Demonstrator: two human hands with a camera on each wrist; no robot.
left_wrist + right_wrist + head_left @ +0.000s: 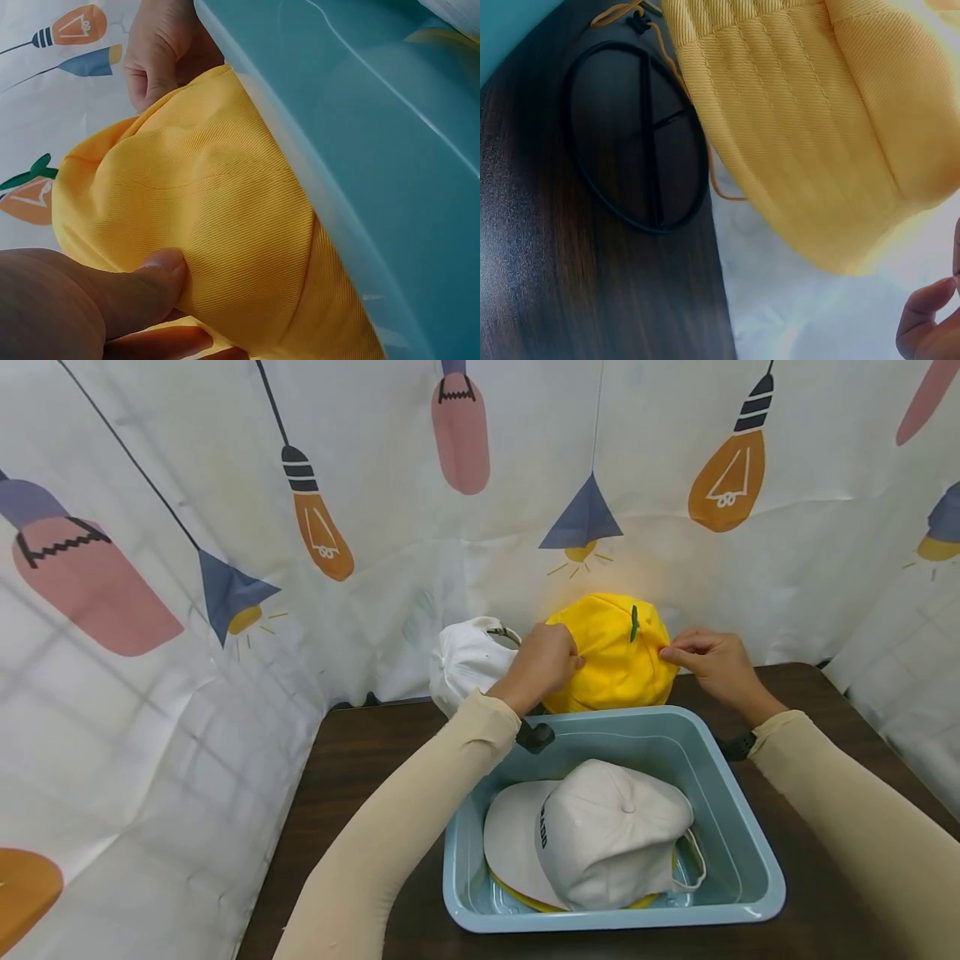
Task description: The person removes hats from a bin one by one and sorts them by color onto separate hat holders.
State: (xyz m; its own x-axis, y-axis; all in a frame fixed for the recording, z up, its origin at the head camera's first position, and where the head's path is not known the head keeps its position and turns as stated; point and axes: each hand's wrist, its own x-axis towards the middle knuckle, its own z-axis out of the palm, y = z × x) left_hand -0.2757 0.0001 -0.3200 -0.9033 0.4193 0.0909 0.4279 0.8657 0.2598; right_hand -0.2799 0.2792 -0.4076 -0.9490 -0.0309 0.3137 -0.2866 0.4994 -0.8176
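A yellow cloth hat [611,652] with a small green sprout on it is held up behind the blue basin [592,718]. My left hand [543,664] grips its left side; in the left wrist view the thumb [161,274] lies on the fabric. On the opposite edge, my right hand [716,664] pinches the hat between thumb and forefinger. The right wrist view shows the hat's gathered band and a thin yellow cord [731,198] with a dark toggle. Only part of that hand appears there, at the lower right corner.
In the basin lies an off-white cap [600,835] with dark lettering, over something yellow. A white cap [468,660] stands left of the yellow hat. A black oval wire frame [574,142] rests on the dark wooden table [352,768]. Behind hangs a lamp-printed curtain [397,527].
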